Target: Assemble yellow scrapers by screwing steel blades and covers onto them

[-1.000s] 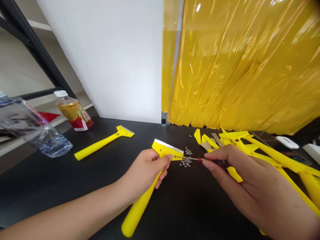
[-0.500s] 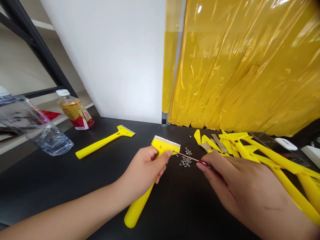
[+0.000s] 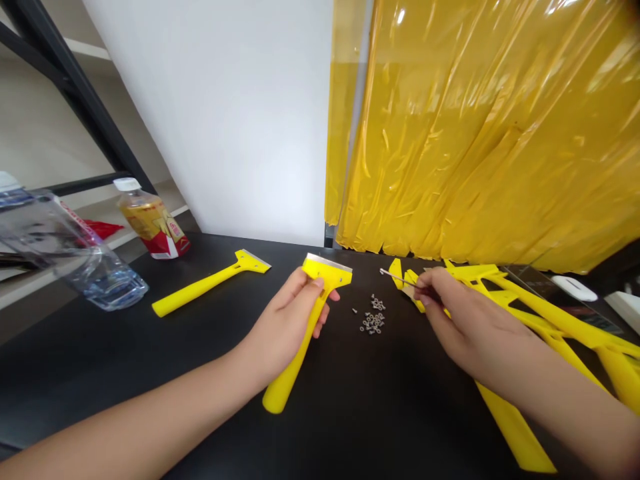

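Note:
My left hand (image 3: pixel 295 310) is closed around the neck of a yellow scraper (image 3: pixel 287 380), its metal blade edge pointing away from me. Two small screws or holes show on the scraper's head. In my right hand (image 3: pixel 465 313) is a thin screwdriver (image 3: pixel 400 278), its handle mostly hidden by my fingers. The shaft's tip is near a small screw at the back of the table, and I cannot tell whether they touch. Between my hands lies a pile of small screws and nuts (image 3: pixel 374 320). Another assembled yellow scraper (image 3: pixel 200 287) rests on the left.
Yellow scraper handles (image 3: pixel 565 320) and loose yellow plates (image 3: pixel 395 272) are heaped at the right on the black table (image 3: pixel 210 413). A drink bottle (image 3: pixel 153 220) and a clear plastic bottle (image 3: pixel 107 280) stand at left. Yellow plastic sheeting (image 3: pixel 475 147) hangs behind.
The screwdriver has left the scraper's head and moved back and right, over to the far side of the screw pile. My left hand has lifted the scraper slightly away from me.

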Demonstrator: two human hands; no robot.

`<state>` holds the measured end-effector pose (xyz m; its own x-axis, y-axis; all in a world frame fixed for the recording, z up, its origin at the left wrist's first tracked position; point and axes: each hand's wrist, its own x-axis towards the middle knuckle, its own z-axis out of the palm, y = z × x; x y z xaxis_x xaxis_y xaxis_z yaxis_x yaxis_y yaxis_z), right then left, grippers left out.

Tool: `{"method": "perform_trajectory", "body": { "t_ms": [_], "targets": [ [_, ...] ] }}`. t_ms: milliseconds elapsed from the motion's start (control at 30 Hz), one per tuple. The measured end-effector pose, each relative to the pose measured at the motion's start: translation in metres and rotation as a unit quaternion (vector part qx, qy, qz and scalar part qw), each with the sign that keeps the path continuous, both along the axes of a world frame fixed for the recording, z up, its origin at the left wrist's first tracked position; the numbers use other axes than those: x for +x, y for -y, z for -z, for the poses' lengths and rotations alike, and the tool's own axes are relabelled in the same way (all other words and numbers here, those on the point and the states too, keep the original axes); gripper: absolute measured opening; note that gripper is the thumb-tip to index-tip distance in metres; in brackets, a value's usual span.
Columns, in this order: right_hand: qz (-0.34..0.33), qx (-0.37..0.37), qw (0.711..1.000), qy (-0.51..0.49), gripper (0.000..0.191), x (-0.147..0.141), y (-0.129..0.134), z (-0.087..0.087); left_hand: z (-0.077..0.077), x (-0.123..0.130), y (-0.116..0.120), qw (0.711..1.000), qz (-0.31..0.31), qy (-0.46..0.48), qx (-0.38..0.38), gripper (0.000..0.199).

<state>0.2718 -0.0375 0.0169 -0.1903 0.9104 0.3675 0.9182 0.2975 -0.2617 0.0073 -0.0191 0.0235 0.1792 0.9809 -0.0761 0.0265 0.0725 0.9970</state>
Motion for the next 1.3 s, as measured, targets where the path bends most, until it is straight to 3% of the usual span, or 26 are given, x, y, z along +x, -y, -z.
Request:
{"method": "perform_trajectory", "body": {
  "t_ms": [133, 233, 367, 500, 667, 867, 1033, 1300],
  "targets": [
    [0.072, -0.097, 0.992, -0.043, 0.035, -0.004, -0.006, 0.001, 0.002, 0.002, 0.002, 0.998, 0.011, 0.054, -0.026, 0.026],
    [0.075, -0.086, 0.993, -0.032, 0.029, -0.005, -0.011, 0.004, 0.005, 0.002, 0.003, 0.996, 0.034, 0.076, -0.045, 0.027],
    [0.067, -0.083, 0.993, 0.058, 0.046, 0.001, -0.035, 0.011, 0.008, 0.001, 0.002, 0.995, 0.042, 0.082, -0.044, 0.024],
    [0.058, -0.107, 0.987, 0.109, 0.031, 0.001, -0.072, 0.021, 0.007, 0.0, 0.001, 0.994, 0.041, 0.087, -0.043, 0.023],
    [0.05, -0.129, 0.978, 0.155, 0.034, -0.007, -0.095, 0.033, 0.007, -0.001, 0.0, 0.994, 0.049, 0.088, -0.041, 0.024],
    [0.048, -0.13, 0.975, 0.171, 0.034, -0.009, -0.079, 0.034, 0.009, -0.002, -0.001, 0.994, 0.053, 0.088, -0.033, 0.021],
    [0.014, -0.139, 0.977, 0.161, 0.055, -0.011, -0.053, 0.029, 0.01, -0.002, -0.002, 0.994, 0.053, 0.082, -0.04, 0.023],
    [-0.002, -0.137, 0.984, 0.115, 0.051, -0.004, -0.023, 0.016, 0.01, -0.001, 0.0, 0.995, 0.067, 0.063, -0.044, 0.027]
  ]
}}
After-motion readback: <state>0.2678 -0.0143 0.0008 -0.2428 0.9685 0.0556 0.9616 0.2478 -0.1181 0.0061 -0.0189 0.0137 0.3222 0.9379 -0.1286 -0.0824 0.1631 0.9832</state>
